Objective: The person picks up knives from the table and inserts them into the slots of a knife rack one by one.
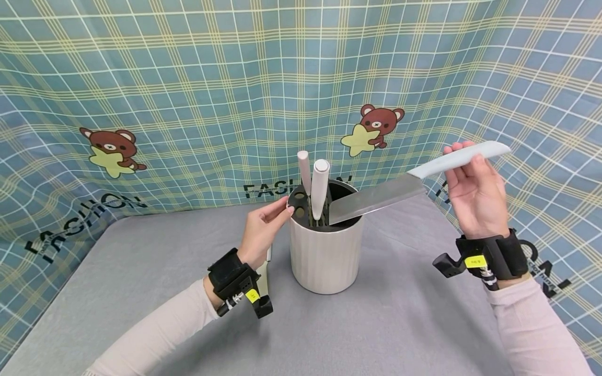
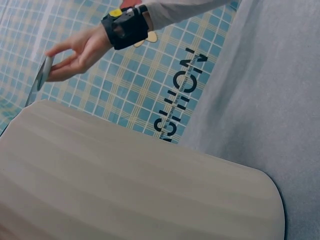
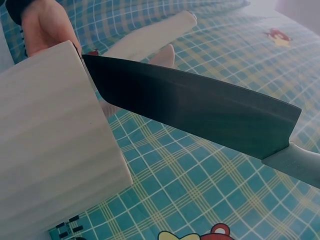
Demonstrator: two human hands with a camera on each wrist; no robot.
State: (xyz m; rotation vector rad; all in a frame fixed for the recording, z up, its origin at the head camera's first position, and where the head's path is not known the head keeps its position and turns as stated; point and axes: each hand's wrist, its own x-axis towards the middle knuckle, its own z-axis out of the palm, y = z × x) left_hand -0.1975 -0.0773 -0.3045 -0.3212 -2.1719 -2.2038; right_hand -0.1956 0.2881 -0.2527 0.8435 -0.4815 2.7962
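Observation:
My right hand (image 1: 477, 193) grips the pale blue handle of a broad kitchen knife (image 1: 376, 199) between thumb and fingers. The blade slants down to the left, its tip at the mouth of a white ribbed knife holder (image 1: 324, 261). With thumb and fingers my left hand (image 1: 265, 230) pinches the holder's left rim. Two white handles (image 1: 320, 185) rise from the holder's dark slotted insert (image 1: 299, 211). In the right wrist view the knife's blade (image 3: 190, 105) lies across the front of the holder's opening.
A grey cloth (image 1: 188, 271) covers the table, and a plaid curtain (image 1: 211, 104) with bear prints hangs behind and at the sides. A pale object (image 1: 263, 279), mostly hidden, lies behind my left wrist, left of the holder.

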